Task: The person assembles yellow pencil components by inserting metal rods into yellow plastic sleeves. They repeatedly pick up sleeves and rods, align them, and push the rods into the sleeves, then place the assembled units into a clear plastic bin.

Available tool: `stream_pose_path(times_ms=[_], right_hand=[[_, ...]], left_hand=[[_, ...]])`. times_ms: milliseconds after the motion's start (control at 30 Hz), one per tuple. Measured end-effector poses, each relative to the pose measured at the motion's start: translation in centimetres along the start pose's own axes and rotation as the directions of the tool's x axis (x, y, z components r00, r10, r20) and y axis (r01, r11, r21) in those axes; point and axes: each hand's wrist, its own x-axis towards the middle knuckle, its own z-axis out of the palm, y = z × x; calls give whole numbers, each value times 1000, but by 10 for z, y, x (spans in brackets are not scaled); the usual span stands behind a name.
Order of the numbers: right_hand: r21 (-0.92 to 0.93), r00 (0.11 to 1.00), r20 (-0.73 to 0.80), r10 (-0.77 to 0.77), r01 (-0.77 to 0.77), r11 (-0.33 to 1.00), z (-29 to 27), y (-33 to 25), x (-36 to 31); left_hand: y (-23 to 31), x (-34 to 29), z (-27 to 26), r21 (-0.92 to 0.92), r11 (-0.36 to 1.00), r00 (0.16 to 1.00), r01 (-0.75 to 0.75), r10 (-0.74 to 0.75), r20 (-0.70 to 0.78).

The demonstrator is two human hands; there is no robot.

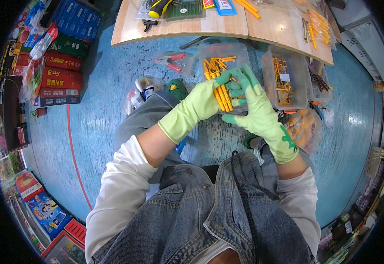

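Left hand (204, 97) pinching yellow plastic rods (223, 97), bundle hanging below its fingers; right hand (257, 110) open beside it, thumb spread (both gloved). Scuffed blue floor (346, 132), wooden table (179, 31) ahead, stacked boxes (62, 77) leftward.

Pale wooden table (273, 31), one o'clock: yellow-black handle (159, 9) at twelve, bagged yellow pieces (320, 24) near two. Blue floor (112, 75): red-handled pliers (173, 67), twelve.

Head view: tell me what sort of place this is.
Probably a shop or its stockroom: stacked red boxes, a wooden table with a yellow-and-black tool, and a plastic bin holding yellow pieces.
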Motion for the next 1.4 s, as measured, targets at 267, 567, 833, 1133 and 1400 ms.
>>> stream_pose_path(times_ms=[267,567,833,1133,1400], right_hand=[[-12,985,-162,-57,56,998,-7,2,-2],[190,885,-368,-286,373,908,-82,-29,139],[350,900,-133,-416,435,830,-63,-12,399],[-363,930,256,-263,345,866,-43,-1,497],[-317,656,-269,-705,631,708,-90,-30,430]], left_hand=[[-1,-5,0,-10,1000,998,-19,19,60],[14,-17,-10,50,997,995,-63,67,-77],[39,-25,-51,104,993,971,-55,77,-225],[61,-12,-75,73,993,949,-87,105,-298],[44,-8,-61,151,987,967,-54,90,-238]])
